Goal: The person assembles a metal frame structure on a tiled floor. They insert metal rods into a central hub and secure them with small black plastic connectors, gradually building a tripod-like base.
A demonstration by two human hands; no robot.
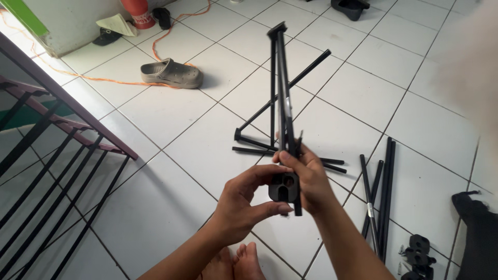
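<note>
Both hands raised over the white tiled floor (171,124): left hand (244,199) curled, thumb and fingers pinching the black plastic end block (284,186) of a folded black stand frame (281,93); right hand (311,179) wrapped closed around the same frame's rods just above the block. Frame held upright-tilted, far end pointing away. More black rods (381,192) lying on the tiles to the right, black clamps (417,249) near them. Grey clog (172,73) and orange cable (155,41) farther off; stair railing (57,135) at left.
</note>
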